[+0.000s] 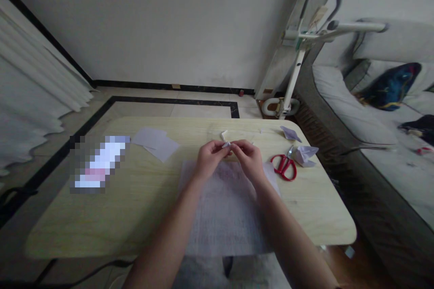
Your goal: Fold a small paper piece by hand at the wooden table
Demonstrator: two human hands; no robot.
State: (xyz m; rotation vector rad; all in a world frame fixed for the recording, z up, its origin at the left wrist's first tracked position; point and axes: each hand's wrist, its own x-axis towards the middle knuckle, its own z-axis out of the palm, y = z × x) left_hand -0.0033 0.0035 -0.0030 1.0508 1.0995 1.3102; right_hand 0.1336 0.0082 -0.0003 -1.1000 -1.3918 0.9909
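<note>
Both hands meet above the middle of the table: the left hand and the right hand have their fingers closed in a pinch, and together they grip one small folded paper between the fingertips. This paper is held a little above the far edge of a large white sheet.

Below them stands the light wooden table with rounded corners. The large white sheet lies on it under the wrists and reaches to the near edge. To the far left of the hands lie two flat pale sheets, one partly over the other. On the right, near the right hand, rest the red-handled scissors, and a white folded paper shape touches their blades. Behind that lies a small pale scrap. A tiny white piece lies just behind the fingertips.
</note>
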